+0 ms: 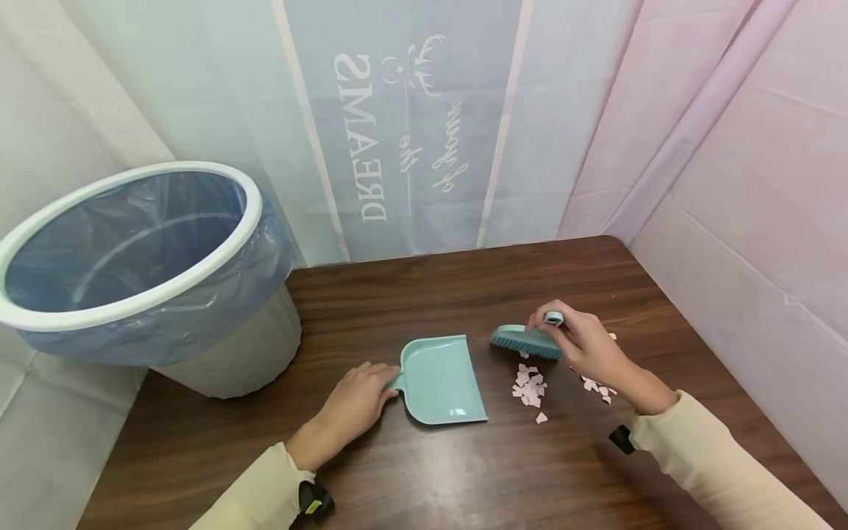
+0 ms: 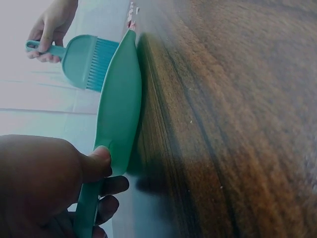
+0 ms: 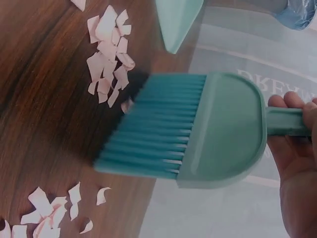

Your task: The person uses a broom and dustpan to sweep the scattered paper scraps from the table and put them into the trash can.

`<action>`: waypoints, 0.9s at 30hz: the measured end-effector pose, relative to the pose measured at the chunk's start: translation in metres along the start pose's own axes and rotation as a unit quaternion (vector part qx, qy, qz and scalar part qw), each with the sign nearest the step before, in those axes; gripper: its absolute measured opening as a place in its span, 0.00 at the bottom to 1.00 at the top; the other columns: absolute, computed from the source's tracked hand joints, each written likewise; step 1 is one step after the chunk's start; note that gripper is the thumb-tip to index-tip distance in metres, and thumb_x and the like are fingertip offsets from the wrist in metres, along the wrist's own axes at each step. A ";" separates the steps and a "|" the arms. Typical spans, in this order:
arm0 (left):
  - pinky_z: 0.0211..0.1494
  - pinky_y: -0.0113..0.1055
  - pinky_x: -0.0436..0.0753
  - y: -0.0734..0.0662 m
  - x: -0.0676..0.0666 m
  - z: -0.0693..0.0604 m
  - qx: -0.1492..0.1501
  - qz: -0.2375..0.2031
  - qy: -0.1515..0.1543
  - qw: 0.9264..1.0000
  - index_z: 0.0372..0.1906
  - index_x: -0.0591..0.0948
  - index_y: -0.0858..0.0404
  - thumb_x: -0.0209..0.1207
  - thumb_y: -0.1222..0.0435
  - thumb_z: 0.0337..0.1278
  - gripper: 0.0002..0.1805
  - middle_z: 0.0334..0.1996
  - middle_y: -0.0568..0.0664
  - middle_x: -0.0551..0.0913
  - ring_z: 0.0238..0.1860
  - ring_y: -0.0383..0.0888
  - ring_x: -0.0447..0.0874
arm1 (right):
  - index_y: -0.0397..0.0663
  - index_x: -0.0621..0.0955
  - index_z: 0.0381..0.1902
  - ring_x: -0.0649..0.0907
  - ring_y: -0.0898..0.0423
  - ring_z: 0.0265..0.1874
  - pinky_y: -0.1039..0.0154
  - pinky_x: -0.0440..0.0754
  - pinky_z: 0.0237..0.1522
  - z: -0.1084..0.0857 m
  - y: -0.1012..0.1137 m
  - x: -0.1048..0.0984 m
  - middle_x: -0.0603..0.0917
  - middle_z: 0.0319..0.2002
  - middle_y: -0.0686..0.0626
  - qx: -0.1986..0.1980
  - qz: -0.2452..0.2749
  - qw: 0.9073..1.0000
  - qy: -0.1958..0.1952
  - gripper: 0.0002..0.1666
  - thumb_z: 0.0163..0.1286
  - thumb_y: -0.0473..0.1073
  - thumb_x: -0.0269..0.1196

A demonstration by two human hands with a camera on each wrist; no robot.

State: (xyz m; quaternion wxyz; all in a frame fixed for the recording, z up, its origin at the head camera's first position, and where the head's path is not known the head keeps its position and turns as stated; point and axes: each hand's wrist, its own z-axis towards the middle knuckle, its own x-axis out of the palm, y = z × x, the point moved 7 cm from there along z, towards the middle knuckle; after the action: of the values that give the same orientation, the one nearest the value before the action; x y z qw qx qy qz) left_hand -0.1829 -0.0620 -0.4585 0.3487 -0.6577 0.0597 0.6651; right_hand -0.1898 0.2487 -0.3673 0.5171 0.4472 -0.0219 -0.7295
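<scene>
A teal dustpan lies on the table, its wide edge facing right. My left hand grips its handle, thumb on top and fingers below in the left wrist view. My right hand holds a small teal hand brush by the handle, bristles pointing down at the tabletop. Just in front of the brush, between it and the dustpan, is a pile of pale pink paper scraps. More paper scraps lie on the brush's other side, partly behind the right hand in the head view.
A white bin lined with a blue bag stands at the left of the dark wood table. Printed cloth hangs behind the table, and a pale wall borders its right side.
</scene>
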 end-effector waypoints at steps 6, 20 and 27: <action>0.56 0.50 0.81 0.001 -0.001 -0.001 -0.001 0.001 -0.003 1.000 0.58 0.83 0.65 0.65 0.65 0.66 0.18 0.52 0.53 0.86 0.50 0.50 0.83 | 0.47 0.78 0.44 0.85 0.58 0.37 0.74 0.78 0.32 -0.005 0.006 -0.003 0.87 0.40 0.54 0.023 0.049 0.998 0.044 0.24 0.62 0.14 0.61; 0.56 0.50 0.81 0.000 -0.002 0.000 -0.002 0.000 0.001 1.000 0.58 0.83 0.65 0.65 0.65 0.66 0.18 0.52 0.53 0.86 0.50 0.51 0.83 | 0.45 0.78 0.43 0.86 0.57 0.41 0.66 0.82 0.35 0.006 0.021 -0.027 0.87 0.40 0.51 0.045 0.124 0.987 0.092 0.21 0.66 0.15 0.57; 0.55 0.50 0.81 0.000 -0.001 0.001 0.001 0.000 0.002 1.000 0.58 0.83 0.65 0.65 0.64 0.66 0.17 0.51 0.52 0.86 0.49 0.50 0.83 | 0.45 0.77 0.45 0.86 0.52 0.41 0.63 0.83 0.42 0.001 0.021 -0.018 0.86 0.39 0.47 0.056 0.222 0.954 0.192 0.19 0.71 0.17 0.53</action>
State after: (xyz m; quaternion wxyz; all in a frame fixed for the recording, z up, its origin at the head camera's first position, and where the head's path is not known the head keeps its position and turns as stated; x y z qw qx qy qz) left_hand -0.1833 -0.0617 -0.4576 0.3494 -0.6583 0.0610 0.6640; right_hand -0.1744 0.2523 -0.3452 0.6350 0.5907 -0.0617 -0.4941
